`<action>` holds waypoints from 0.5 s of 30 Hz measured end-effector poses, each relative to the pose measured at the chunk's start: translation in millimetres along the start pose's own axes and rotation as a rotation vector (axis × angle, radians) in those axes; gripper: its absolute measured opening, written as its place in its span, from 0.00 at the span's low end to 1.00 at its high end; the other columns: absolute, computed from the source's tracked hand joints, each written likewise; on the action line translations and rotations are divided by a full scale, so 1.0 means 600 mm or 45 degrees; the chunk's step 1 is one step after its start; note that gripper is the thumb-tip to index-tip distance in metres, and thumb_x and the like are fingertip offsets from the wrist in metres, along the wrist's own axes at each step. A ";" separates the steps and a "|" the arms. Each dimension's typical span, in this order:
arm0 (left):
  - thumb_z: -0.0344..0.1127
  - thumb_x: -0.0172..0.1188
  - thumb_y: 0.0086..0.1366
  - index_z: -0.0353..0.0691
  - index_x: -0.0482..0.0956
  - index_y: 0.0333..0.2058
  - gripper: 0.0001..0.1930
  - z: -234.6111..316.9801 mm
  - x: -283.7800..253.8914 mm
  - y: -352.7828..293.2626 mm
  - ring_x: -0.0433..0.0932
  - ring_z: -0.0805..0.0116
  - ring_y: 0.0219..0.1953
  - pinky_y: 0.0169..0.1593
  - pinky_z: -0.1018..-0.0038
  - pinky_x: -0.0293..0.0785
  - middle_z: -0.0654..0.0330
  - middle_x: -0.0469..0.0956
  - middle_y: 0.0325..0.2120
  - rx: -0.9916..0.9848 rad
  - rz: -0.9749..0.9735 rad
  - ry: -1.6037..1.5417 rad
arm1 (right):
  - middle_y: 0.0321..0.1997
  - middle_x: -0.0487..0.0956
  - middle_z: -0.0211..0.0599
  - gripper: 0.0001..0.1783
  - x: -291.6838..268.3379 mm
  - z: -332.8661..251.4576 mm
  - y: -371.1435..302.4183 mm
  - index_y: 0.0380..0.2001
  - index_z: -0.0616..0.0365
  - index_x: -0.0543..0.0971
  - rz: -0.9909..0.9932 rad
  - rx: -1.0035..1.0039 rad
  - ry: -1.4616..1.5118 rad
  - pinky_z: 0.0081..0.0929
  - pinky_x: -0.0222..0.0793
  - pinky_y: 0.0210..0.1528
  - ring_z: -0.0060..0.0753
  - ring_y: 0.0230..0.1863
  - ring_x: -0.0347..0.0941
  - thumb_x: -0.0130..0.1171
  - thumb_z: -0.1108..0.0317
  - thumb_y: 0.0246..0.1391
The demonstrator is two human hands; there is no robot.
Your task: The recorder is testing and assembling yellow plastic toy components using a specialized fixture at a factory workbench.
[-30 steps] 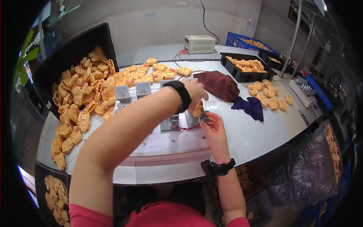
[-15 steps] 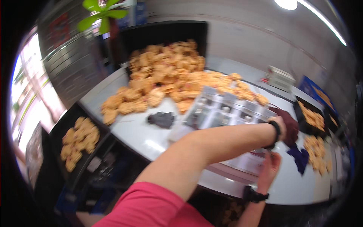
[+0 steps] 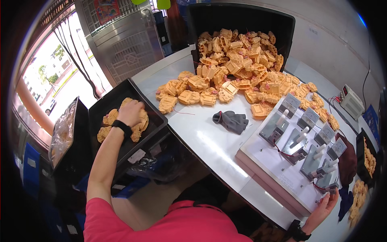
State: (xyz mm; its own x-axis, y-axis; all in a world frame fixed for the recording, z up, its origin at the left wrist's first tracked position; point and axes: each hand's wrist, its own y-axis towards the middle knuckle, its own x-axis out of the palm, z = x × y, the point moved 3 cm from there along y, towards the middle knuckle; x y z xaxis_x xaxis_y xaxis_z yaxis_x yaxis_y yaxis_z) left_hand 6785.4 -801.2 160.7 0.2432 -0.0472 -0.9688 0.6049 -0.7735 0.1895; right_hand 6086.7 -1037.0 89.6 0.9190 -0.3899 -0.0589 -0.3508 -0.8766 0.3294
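Note:
My left hand [image 3: 131, 113] reaches down into a black bin [image 3: 155, 121] at the left, on top of several yellow moulded plastic parts [image 3: 140, 131]. Its fingertips are hidden among the parts, so its grip cannot be made out. At the lower right, my right hand [image 3: 324, 205] has its fingers stretched upward, with the thumb apart. Those fingers are beside a small grey block [image 3: 332, 191] at the near end of a white-topped test fixture [image 3: 278, 169]. The fixture carries a row of panel meters [image 3: 309, 118], white-handled clamps [image 3: 300, 137] and red-black wires.
A large black bin [image 3: 242, 17] tipped at the back spills yellow parts [image 3: 227, 90] over the white table [image 3: 197, 135]. A grey cloth [image 3: 230, 122] lies left of the fixture. Beyond are a power supply box [image 3: 351, 101], maroon cloth [image 3: 347, 159], dark blue cloth [image 3: 345, 203] and another parts bin [image 3: 369, 155].
My left hand has swung from the fixture across to the left bin. My right hand stays by the fixture's near end. The view has turned left and down.

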 end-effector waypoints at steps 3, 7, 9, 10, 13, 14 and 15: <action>0.31 0.68 0.47 0.48 0.76 0.46 0.24 -0.107 0.090 0.001 0.72 0.49 0.52 0.52 0.58 0.73 0.53 0.74 0.44 -0.265 -0.047 0.137 | 0.49 0.71 0.22 0.20 -0.007 0.012 0.005 0.61 0.50 0.68 -0.003 0.013 -0.038 0.12 0.58 0.42 0.12 0.40 0.61 0.50 0.66 0.67; 0.36 0.64 0.52 0.46 0.77 0.47 0.21 0.007 0.054 0.060 0.73 0.52 0.51 0.54 0.60 0.72 0.54 0.76 0.44 0.010 0.162 -0.282 | 0.52 0.71 0.23 0.21 -0.015 0.005 0.000 0.62 0.50 0.68 0.029 -0.019 -0.093 0.13 0.58 0.43 0.12 0.42 0.63 0.51 0.65 0.67; 0.47 0.63 0.53 0.41 0.76 0.46 0.24 0.081 0.055 0.111 0.76 0.51 0.49 0.52 0.59 0.74 0.53 0.77 0.45 0.006 -0.014 -0.406 | 0.57 0.70 0.25 0.22 -0.012 -0.008 -0.010 0.62 0.51 0.68 0.155 0.042 -0.087 0.16 0.58 0.47 0.15 0.47 0.64 0.51 0.62 0.66; 0.49 0.64 0.53 0.41 0.75 0.48 0.26 0.115 0.065 0.133 0.76 0.50 0.49 0.52 0.60 0.74 0.51 0.76 0.46 -0.017 -0.130 -0.337 | 0.57 0.70 0.25 0.22 -0.010 -0.016 -0.014 0.62 0.51 0.68 0.157 0.028 -0.100 0.16 0.58 0.47 0.15 0.47 0.64 0.51 0.62 0.66; 0.52 0.65 0.51 0.43 0.72 0.52 0.31 0.130 0.087 0.149 0.75 0.49 0.50 0.52 0.59 0.74 0.47 0.73 0.47 -0.043 -0.221 -0.219 | 0.56 0.69 0.25 0.21 -0.035 0.006 -0.012 0.60 0.52 0.67 0.305 -0.009 0.126 0.21 0.55 0.53 0.16 0.52 0.63 0.50 0.61 0.67; 0.52 0.66 0.51 0.45 0.70 0.55 0.34 0.128 0.100 0.151 0.75 0.47 0.51 0.52 0.59 0.74 0.45 0.71 0.48 -0.036 -0.204 -0.164 | 0.56 0.69 0.25 0.21 -0.032 -0.006 -0.022 0.60 0.52 0.67 0.315 -0.012 0.115 0.21 0.55 0.53 0.16 0.52 0.63 0.50 0.61 0.67; 0.51 0.67 0.51 0.46 0.68 0.56 0.35 0.113 0.121 0.156 0.74 0.46 0.51 0.51 0.57 0.75 0.44 0.70 0.49 -0.032 -0.138 -0.214 | 0.54 0.69 0.25 0.20 -0.024 -0.015 -0.037 0.60 0.52 0.67 0.285 -0.029 0.185 0.21 0.55 0.52 0.16 0.51 0.63 0.50 0.61 0.67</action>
State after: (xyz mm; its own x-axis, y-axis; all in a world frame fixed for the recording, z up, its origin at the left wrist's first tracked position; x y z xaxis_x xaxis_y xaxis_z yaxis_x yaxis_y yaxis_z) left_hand 6808.2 -920.1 97.2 0.0466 -0.0709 -0.9964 0.6397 -0.7640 0.0843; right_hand 6083.1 -1009.3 91.4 0.8355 -0.5277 0.1531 -0.5459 -0.7658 0.3400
